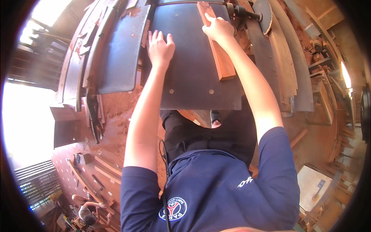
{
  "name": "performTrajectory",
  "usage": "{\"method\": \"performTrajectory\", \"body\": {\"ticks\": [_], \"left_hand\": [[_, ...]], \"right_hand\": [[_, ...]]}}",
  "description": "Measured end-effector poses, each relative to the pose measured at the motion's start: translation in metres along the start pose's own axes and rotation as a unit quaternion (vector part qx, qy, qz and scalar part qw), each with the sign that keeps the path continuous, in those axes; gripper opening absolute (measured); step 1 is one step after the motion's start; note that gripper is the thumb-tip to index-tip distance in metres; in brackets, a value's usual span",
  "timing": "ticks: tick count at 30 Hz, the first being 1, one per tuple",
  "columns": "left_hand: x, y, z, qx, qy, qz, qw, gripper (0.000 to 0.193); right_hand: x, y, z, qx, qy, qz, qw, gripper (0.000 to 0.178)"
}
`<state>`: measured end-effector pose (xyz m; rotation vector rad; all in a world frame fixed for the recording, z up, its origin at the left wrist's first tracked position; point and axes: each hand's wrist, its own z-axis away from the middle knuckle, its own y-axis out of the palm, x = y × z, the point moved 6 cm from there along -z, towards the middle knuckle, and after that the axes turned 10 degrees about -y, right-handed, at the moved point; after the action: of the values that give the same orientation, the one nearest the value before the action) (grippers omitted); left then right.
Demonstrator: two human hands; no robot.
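A pale square board with a small blue mark (313,185) lies at lower right.

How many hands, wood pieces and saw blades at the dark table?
Hands: 2, left hand flat on the dark table, right hand on the wood
Reddish wood plank: 1
Circular saw blade: 1
Total: 4
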<state>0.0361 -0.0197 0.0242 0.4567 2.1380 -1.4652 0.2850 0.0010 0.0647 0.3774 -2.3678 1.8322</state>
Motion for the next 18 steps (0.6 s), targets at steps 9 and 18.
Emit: {"method": "performTrajectory", "body": {"ticks": [9, 18], "left_hand": [[0.004, 0.01, 0.002, 0.04, 0.026, -0.13, 0.99, 0.07], [0.007, 0.013, 0.011, 0.042, 0.032, -0.077, 0.996, 0.067]], "right_hand": [[0.036, -0.021, 0.122, 0.007, -0.041, -0.037, 0.998, 0.059], [0.031, -0.034, 0.152, 0.03, -0.075, -0.058, 0.995, 0.054]]}}
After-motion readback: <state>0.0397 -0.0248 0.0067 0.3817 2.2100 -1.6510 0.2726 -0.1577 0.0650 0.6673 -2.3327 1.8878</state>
